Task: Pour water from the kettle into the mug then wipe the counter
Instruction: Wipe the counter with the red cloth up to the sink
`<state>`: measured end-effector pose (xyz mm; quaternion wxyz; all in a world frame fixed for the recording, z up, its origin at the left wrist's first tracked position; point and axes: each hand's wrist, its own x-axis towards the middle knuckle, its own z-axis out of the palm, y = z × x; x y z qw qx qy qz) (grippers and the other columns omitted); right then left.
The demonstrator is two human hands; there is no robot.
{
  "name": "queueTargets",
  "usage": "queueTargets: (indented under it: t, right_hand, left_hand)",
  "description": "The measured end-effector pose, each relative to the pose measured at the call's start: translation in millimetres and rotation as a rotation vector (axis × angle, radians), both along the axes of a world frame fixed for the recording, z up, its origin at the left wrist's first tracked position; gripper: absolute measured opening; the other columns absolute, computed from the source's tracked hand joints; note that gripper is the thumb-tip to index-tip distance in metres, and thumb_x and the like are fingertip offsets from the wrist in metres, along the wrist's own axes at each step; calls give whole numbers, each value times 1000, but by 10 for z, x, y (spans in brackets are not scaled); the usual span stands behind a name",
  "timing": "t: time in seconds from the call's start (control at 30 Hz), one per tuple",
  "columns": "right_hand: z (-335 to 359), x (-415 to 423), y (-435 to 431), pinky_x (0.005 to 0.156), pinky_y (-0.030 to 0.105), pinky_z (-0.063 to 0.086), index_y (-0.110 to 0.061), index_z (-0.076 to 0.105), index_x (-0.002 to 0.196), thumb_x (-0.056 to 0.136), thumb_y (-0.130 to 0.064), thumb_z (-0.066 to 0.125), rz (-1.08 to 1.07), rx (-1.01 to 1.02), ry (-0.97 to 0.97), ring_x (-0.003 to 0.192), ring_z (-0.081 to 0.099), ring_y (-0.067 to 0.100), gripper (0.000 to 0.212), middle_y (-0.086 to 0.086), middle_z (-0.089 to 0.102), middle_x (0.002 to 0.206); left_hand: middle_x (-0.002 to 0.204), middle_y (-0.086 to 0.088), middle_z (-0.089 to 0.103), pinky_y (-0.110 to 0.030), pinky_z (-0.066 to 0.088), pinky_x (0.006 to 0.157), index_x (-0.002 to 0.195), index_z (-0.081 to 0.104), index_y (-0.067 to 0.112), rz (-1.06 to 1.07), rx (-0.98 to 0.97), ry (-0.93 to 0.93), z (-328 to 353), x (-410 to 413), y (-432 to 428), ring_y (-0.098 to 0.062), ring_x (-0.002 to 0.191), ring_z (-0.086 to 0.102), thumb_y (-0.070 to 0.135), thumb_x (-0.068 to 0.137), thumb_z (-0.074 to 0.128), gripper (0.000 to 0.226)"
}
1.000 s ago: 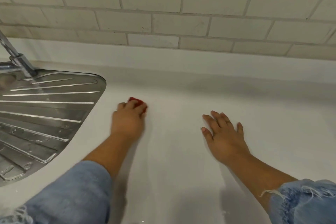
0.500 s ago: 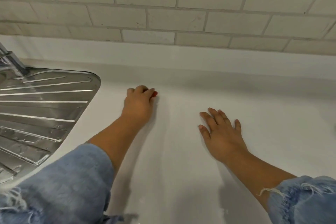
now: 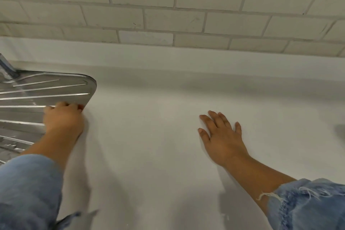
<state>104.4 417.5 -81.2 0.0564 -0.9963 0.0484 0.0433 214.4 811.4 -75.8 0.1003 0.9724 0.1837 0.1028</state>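
The white counter [image 3: 149, 145] ran beneath a tiled wall [image 3: 168, 5], with a steel draining board [image 3: 37, 91] set at its left edge. The right hand [image 3: 222, 138] lay flat and open on the counter's middle. The left hand [image 3: 63, 119] was curled over a red cloth [image 3: 81, 107], mostly hidden, at the draining board's right rim.

A kitchen, seen from above a white counter [image 3: 158, 136]. At the left, a ribbed stainless steel drainboard [image 3: 46, 89] is set into the counter, with the base of a metal tap [image 3: 6, 70] at its far corner. Behind the counter runs a low white upstand, and above it a wall of pale brick-pattern tiles [image 3: 168, 5] with grey grout.
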Motion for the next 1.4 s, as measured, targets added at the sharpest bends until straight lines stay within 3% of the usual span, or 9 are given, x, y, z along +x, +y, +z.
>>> queueTargets:
  t: [0.1,0.27,0.37,0.53,0.67,0.83,1.13,1.27,1.4]
  right_hand:
    - [11,-3,15,116,54,0,-40,3,147,96,-50,8,0,5,-8,147,-6,14,52,-12,-4,159]
    - [18,-26,16,116,54,2,-40,6,147,96,-50,10,-1,11,-20,147,-3,14,52,-11,-1,159]
    - [-1,-21,8,116,54,3,-40,9,147,96,-51,12,-9,28,-43,147,-1,14,53,-11,2,159]
    - [12,-34,15,116,54,3,-40,9,147,96,-51,12,-8,23,-39,147,1,14,52,-11,3,160]
    - [27,-54,19,116,54,6,-40,9,148,96,-50,11,-7,5,-39,147,2,15,53,-11,3,160]
    - [23,-73,17,117,52,6,-39,7,148,97,-49,11,-11,-11,-34,147,1,15,52,-12,2,160]
    - [15,-85,10,117,52,9,-38,6,149,97,-48,10,-2,-34,-40,147,3,16,53,-10,2,160]
    - [18,-72,18,117,52,9,-38,6,149,96,-49,10,-1,-38,-31,147,3,17,53,-9,2,160]
    - [28,-88,12,117,52,8,-39,6,149,96,-49,10,-4,-34,-26,147,3,16,53,-10,2,160]
  left_hand:
    - [122,-21,49,-52,39,96,114,60,13,5,-76,-116,116,-262,-148,-44,114,35,27,94,40,31]
    - [119,-8,57,-34,37,91,118,62,24,-457,-207,-283,325,-755,-1193,-37,107,44,29,92,45,31]
    - [123,5,53,-23,30,91,125,55,30,-756,-303,-245,481,-1388,-1928,-24,111,41,33,93,42,35]
    - [132,5,49,-32,41,88,133,45,33,-1060,-112,-10,158,-2094,-2272,-25,108,44,42,90,40,44]
    - [128,12,55,-32,45,79,127,47,42,-1003,49,-48,-23,-2154,-1953,-22,103,51,54,82,40,48]
    - [125,5,60,-41,50,76,121,54,44,-618,43,-75,-40,-1854,-1018,-33,99,54,52,82,38,42]
    - [132,-9,52,-52,39,97,128,54,23,-13,73,1,124,-1818,538,-42,114,35,34,94,39,39]
    - [132,-5,52,-42,37,96,131,51,24,-221,-22,-156,319,-2080,-63,-34,111,38,34,95,43,38]
    - [131,9,53,-31,39,92,130,48,38,-531,65,-15,117,-2430,-521,-22,109,44,50,90,27,47]
